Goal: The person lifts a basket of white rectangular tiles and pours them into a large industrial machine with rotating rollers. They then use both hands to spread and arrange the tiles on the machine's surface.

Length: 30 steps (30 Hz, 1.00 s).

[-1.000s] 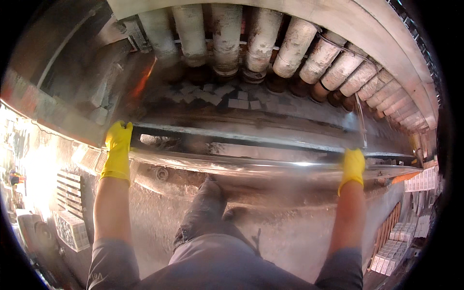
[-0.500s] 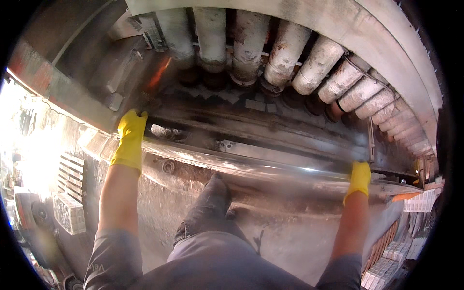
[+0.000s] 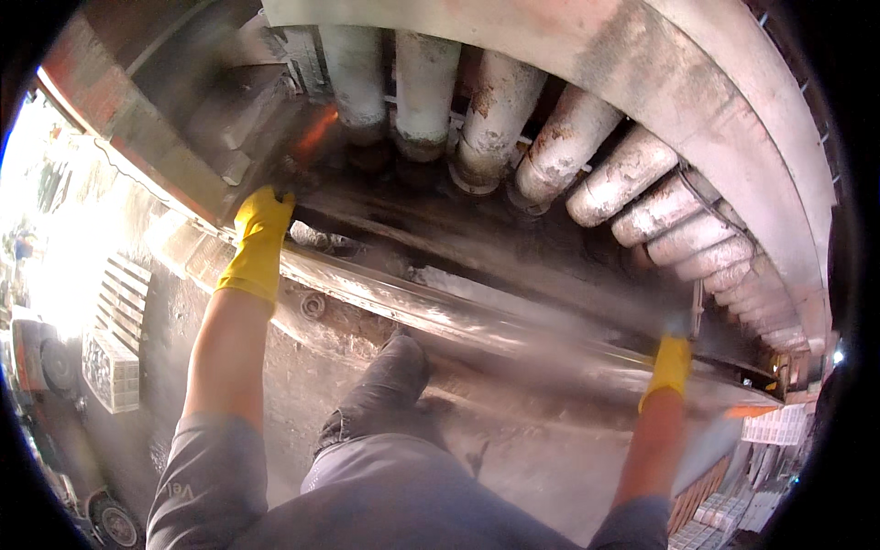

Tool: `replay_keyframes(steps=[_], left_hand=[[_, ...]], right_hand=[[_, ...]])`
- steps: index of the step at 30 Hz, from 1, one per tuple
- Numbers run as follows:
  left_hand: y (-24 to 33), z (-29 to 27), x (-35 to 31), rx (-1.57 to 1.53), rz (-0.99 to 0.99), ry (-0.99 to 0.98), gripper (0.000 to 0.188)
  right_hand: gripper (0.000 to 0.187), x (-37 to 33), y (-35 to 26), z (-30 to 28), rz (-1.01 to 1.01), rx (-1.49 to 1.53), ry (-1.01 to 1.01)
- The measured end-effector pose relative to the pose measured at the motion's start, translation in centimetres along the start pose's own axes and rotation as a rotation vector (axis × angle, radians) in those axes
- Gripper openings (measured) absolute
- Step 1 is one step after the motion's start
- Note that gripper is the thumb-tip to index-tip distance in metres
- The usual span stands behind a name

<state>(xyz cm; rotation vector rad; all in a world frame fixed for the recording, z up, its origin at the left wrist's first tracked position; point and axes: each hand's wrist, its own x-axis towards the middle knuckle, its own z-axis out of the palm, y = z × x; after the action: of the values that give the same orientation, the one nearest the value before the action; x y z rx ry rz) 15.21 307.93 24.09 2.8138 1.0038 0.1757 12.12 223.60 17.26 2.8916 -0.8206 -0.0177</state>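
Observation:
My left hand (image 3: 263,225), in a yellow rubber glove, is closed over the left end of a long metal rim (image 3: 394,288) that crosses in front of me. My right hand (image 3: 673,359), in a matching glove, lies at the same rim further right, arm stretched out. Its fingertips are blurred, and a small pale smear beyond them cannot be made out. Behind the rim runs a dark, wet trough (image 3: 422,229) with a whitish strip (image 3: 477,290) along its near side. Haze hides part of the trough.
A row of thick, stained pale cylinders (image 3: 500,119) hangs beyond the trough under a curved pale metal frame (image 3: 587,37). An orange streak (image 3: 317,129) glows at upper left. White crates (image 3: 112,371), a slatted pallet (image 3: 125,298) and a wheeled vehicle (image 3: 110,518) stand left; more white crates (image 3: 775,425) lie right.
The whole view has tilted and shifted, so the right end of the rim sits lower and the cylinders look closer. Both hands keep to about the same places along the rim.

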Motion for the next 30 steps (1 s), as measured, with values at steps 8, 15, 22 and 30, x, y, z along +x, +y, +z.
replay_keyframes(steps=[8, 15, 22, 30], left_hand=[[1.3, -0.8, 0.5, -0.024, 0.03, 0.031, 0.045], [0.7, -1.3, -0.4, -0.053, 0.008, 0.047, 0.045], [-2.1, -0.6, -2.6, -0.097, 0.045, 0.147, 0.043], [-4.8, -1.9, -5.2, -0.105, 0.03, 0.204, 0.042]], right_hand=[[0.042, -1.2, -2.1, -4.5, 0.16, 0.206, -0.068], [0.044, -0.8, -1.1, -2.8, 0.039, 0.148, -0.007], [0.045, -0.5, 5.1, 2.4, -0.137, 0.046, 0.074], [0.055, -10.0, -2.2, 0.1, -0.167, 0.436, 0.088]])
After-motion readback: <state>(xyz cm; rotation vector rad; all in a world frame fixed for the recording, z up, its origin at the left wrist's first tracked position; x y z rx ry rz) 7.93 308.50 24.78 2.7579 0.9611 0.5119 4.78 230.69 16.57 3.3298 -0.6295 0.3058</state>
